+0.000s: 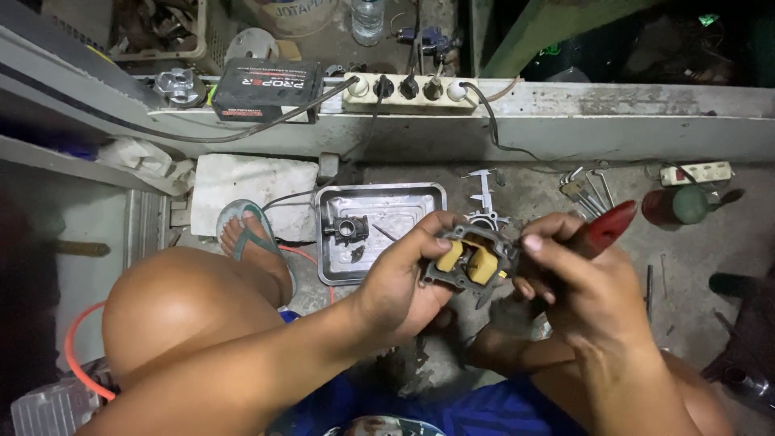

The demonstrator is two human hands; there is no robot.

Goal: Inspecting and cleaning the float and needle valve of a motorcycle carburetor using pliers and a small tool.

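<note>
My left hand (404,278) grips a grey metal carburetor body (472,258) with two yellow floats facing up. My right hand (577,282) holds a tool with a red handle (609,226), its working end at the right edge of the carburetor body; the tip is hidden by my fingers. Both hands are raised above the concrete floor, over my lap.
A metal tray (379,202) on the floor holds a small dark part (347,228). A caliper (484,194), hex keys (585,192), a power strip (408,90), a black battery (266,89) and a green-and-red can (682,206) lie around. My bare knee (173,311) and sandalled foot (250,238) are at left.
</note>
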